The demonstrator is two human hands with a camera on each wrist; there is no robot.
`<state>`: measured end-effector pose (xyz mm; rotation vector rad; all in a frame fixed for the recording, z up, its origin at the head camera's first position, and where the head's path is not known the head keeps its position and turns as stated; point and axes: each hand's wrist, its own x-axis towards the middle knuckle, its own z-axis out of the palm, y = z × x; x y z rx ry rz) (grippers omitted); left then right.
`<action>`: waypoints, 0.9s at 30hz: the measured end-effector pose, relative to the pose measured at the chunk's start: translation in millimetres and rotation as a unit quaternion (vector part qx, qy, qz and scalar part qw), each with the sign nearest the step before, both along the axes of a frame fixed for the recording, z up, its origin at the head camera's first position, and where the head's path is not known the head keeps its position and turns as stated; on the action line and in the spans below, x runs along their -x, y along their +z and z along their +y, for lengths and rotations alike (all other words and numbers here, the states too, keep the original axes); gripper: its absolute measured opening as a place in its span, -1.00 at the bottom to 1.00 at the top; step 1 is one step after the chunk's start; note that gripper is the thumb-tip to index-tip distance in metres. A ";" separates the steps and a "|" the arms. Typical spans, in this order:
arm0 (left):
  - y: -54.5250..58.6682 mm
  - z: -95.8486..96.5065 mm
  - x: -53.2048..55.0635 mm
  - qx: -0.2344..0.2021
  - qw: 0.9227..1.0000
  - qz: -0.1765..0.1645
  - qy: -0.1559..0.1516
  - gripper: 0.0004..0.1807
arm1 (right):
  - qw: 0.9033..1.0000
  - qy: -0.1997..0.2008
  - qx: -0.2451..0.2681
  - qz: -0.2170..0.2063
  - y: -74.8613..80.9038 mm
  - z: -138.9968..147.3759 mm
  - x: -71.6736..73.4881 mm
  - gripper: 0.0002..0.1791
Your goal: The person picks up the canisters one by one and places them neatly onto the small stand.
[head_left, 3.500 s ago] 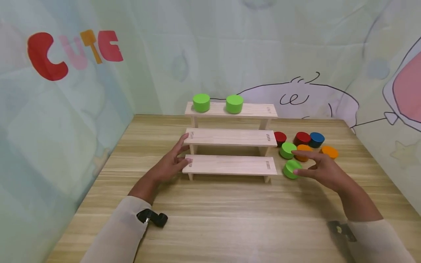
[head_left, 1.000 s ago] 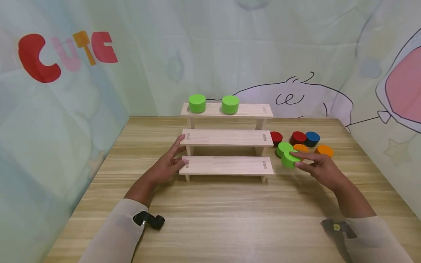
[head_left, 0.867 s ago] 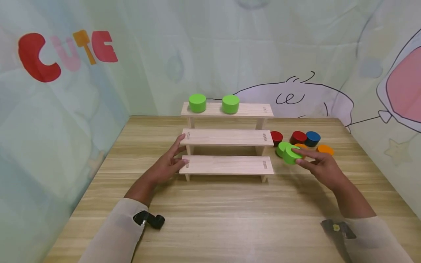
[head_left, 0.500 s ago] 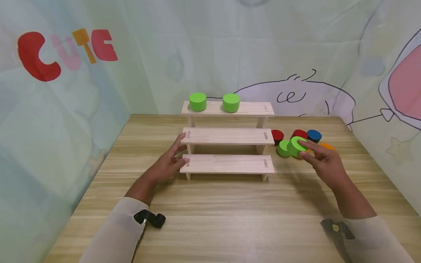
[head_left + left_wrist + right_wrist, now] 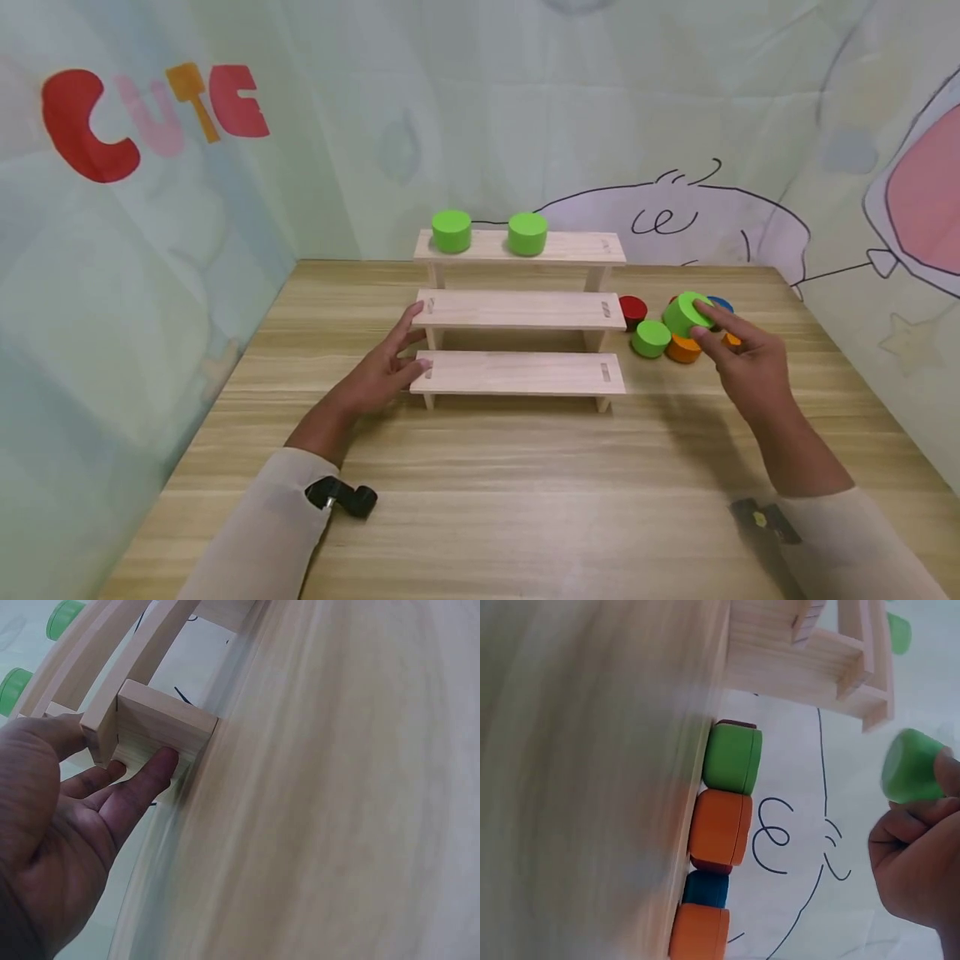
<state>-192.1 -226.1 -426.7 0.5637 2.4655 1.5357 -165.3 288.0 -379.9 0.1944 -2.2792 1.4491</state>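
Observation:
A three-tier wooden stand (image 5: 517, 372) is on the table, with two green round blocks (image 5: 452, 232) on its top tier. My left hand (image 5: 378, 379) holds its left end, thumb on the lowest board and fingertips at the middle one. In the left wrist view, fingers reach below the board end toward the side panel (image 5: 161, 716). To the right of the stand, my right hand (image 5: 757, 367) pinches a green round block (image 5: 686, 315) between thumb and fingers. This block is raised and tilted; the right wrist view shows it well off the tabletop.
Another green block (image 5: 650, 339) lies beside the stand's right end, next to an orange one (image 5: 683, 349). A red block (image 5: 633, 310) sits behind it. A blue block (image 5: 722, 302) and a second orange one are partly hidden by my right hand. A printed cloth backdrop (image 5: 360, 167) surrounds the table.
My right hand has taken hold of the green block and lifted it up from the table, back over the other blocks. The left hand keeps its place on the stand.

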 end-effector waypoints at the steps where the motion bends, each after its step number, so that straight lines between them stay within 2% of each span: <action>1: 0.2 0.4 -0.3 0.001 1.000 0.001 0.000 0.01 | 1.000 -0.004 0.001 0.001 1.4 -0.3 0.0 -0.55; 5: 0.9 2.2 -0.8 0.003 1.000 0.002 0.000 0.01 | 1.000 -0.012 0.003 0.013 9.4 -1.7 0.4 -0.54; 12: 1.5 1.4 -1.6 0.002 1.000 0.001 0.004 0.01 | 0.998 -0.004 0.041 0.040 24.5 -10.2 8.1 -0.54; 22: 1.1 0.4 -2.2 0.004 1.000 0.003 0.004 0.01 | 0.997 -0.034 0.025 0.060 47.8 -24.1 23.4 -0.53; 27: 1.9 1.7 -1.9 0.007 1.000 0.001 0.005 0.01 | 0.994 -0.040 0.060 0.086 54.9 -29.4 31.6 -0.56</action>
